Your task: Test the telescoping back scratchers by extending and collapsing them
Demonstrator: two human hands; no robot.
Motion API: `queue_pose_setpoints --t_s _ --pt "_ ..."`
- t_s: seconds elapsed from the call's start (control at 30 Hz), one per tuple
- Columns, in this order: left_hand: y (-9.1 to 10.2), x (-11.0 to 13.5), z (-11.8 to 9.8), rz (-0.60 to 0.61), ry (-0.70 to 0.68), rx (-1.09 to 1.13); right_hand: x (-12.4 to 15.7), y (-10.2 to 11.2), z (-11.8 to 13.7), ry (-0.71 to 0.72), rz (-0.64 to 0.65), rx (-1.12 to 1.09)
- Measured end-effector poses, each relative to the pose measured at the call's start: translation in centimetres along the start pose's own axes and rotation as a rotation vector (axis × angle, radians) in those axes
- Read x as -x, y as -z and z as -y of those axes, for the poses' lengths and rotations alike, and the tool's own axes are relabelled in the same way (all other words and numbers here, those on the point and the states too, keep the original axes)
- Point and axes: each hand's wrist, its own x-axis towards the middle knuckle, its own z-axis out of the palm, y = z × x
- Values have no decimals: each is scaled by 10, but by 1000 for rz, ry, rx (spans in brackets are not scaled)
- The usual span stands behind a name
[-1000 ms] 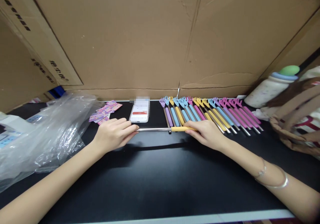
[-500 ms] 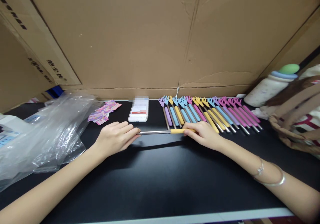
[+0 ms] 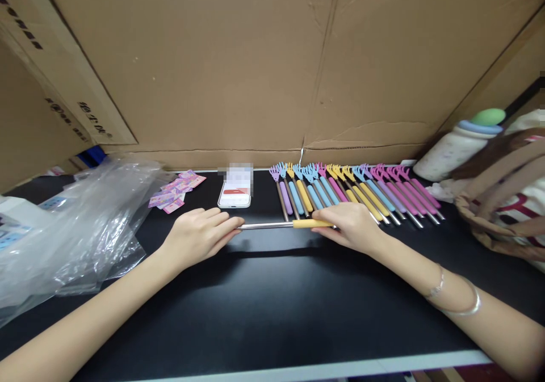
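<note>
Between my two hands a back scratcher (image 3: 272,225) with a metal shaft and a yellow grip is held level above the black table (image 3: 264,314). My left hand (image 3: 203,235) is closed round its left end, so the tip there is hidden. My right hand (image 3: 351,227) pinches the yellow grip near the right end, where a bit of metal shows between the fingers. Just beyond my right hand lies a row of back scratchers (image 3: 327,192) with purple, blue, yellow and pink grips, their claw heads toward the cardboard.
A phone (image 3: 235,194) with a lit screen and small pink-purple cards (image 3: 176,189) lie behind my left hand. Clear plastic bags (image 3: 97,229) are heaped on the left. On the right are a white bottle (image 3: 451,152) and a brown bag (image 3: 485,212). A cardboard wall (image 3: 230,70) rises behind.
Both hands and the held back scratcher have shifted very slightly to the right. My right hand's fingers have moved a little on the yellow grip.
</note>
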Motion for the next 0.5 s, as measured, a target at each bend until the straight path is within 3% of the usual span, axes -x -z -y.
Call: queue_pose_setpoints --t_s 0.33,0.5 --pt "1 1 -1 -57 54 54 0 0 9 -71 17 -41" --pt "1 1 -2 -77 42 23 -4 3 16 -201 147 -223"
